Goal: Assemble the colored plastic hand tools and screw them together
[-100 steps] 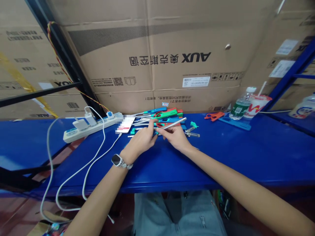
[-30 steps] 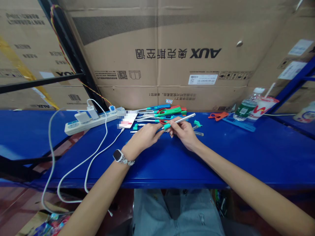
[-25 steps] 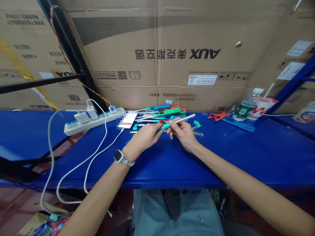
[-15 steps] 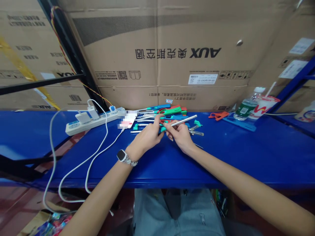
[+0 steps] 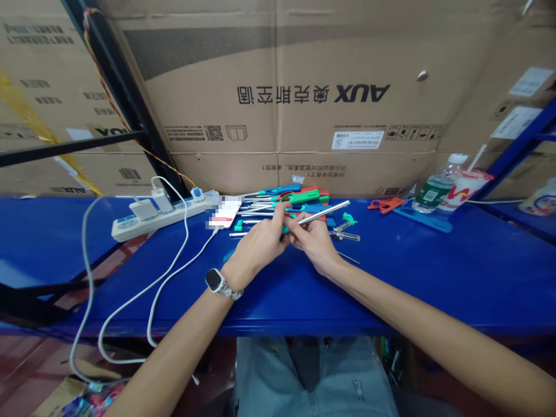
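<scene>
Gripping one slim metal tube (image 5: 330, 211) between them, both hands meet above the blue table (image 5: 434, 278). The right hand (image 5: 319, 246) pinches it with thumb and fingers almost closed, the bright end slanting up past the knuckles. The left hand (image 5: 263, 240) curls narrowly around the other end, where a bit of green collar (image 5: 285, 229) shows; its fingertips are partly hidden. Just behind the hands lie a green lighter (image 5: 303, 197) and a blue lighter (image 5: 282, 189), with a phone (image 5: 226, 211) left of them.
</scene>
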The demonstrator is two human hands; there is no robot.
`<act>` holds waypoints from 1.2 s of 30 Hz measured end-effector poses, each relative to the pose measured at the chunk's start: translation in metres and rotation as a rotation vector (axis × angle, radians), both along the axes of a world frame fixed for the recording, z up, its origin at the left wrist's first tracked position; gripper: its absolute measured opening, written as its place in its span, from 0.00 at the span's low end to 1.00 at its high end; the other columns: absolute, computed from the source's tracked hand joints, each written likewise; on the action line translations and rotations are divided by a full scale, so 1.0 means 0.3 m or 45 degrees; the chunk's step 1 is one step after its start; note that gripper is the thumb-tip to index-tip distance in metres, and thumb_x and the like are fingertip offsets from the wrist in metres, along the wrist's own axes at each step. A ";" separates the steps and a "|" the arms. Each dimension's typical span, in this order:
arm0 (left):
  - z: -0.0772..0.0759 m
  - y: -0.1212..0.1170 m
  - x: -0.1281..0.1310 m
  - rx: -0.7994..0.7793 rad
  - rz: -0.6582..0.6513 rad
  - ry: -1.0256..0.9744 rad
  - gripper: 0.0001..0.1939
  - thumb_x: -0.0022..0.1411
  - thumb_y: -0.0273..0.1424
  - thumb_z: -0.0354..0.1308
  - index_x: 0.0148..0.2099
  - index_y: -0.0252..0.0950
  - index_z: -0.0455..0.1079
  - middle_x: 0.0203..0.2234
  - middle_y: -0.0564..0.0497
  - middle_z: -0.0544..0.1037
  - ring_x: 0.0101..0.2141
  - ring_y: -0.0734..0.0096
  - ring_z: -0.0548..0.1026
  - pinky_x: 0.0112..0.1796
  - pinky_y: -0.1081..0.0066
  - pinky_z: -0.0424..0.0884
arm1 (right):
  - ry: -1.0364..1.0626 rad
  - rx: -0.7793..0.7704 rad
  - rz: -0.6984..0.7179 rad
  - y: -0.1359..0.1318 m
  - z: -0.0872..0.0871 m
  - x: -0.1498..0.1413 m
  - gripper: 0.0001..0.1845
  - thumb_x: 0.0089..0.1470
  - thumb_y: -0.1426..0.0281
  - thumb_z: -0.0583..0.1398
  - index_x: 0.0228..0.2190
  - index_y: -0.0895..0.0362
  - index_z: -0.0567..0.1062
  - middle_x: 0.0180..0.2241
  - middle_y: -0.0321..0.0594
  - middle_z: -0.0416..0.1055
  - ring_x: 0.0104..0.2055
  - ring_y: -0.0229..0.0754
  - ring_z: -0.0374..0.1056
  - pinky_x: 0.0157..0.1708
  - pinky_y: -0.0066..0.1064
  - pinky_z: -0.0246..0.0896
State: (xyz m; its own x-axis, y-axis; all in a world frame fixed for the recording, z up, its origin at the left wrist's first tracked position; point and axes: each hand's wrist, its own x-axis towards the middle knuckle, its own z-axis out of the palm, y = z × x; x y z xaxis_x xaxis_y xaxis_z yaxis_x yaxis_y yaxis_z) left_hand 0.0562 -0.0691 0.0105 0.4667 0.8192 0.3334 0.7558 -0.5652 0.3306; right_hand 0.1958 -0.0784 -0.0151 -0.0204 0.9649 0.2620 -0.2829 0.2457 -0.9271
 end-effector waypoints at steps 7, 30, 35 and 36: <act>-0.027 0.016 -0.016 -0.027 -0.124 -0.225 0.23 0.65 0.28 0.57 0.60 0.36 0.56 0.35 0.44 0.82 0.33 0.55 0.81 0.33 0.65 0.72 | -0.075 0.141 0.023 -0.005 -0.001 0.027 0.25 0.45 0.48 0.72 0.30 0.54 0.72 0.18 0.27 0.62 0.18 0.31 0.54 0.17 0.27 0.47; 0.007 0.037 -0.023 0.174 -0.324 -0.283 0.35 0.60 0.29 0.60 0.66 0.35 0.53 0.48 0.41 0.79 0.43 0.58 0.79 0.45 0.61 0.73 | -0.137 0.185 0.055 0.035 0.032 0.083 0.24 0.47 0.51 0.71 0.26 0.52 0.66 0.16 0.26 0.59 0.18 0.31 0.51 0.19 0.28 0.45; 0.030 0.053 -0.093 0.302 -0.148 0.086 0.16 0.66 0.37 0.59 0.53 0.36 0.69 0.42 0.42 0.80 0.42 0.54 0.79 0.44 0.58 0.71 | -0.008 0.107 -0.008 0.044 0.051 0.134 0.25 0.44 0.52 0.72 0.26 0.52 0.65 0.15 0.25 0.57 0.17 0.30 0.47 0.18 0.27 0.40; 0.029 0.054 -0.102 0.252 -0.116 0.152 0.12 0.68 0.37 0.57 0.48 0.36 0.71 0.37 0.43 0.81 0.37 0.55 0.79 0.40 0.60 0.71 | -0.003 0.092 -0.007 0.045 0.052 0.139 0.25 0.45 0.52 0.72 0.27 0.52 0.65 0.15 0.25 0.58 0.17 0.30 0.47 0.18 0.27 0.40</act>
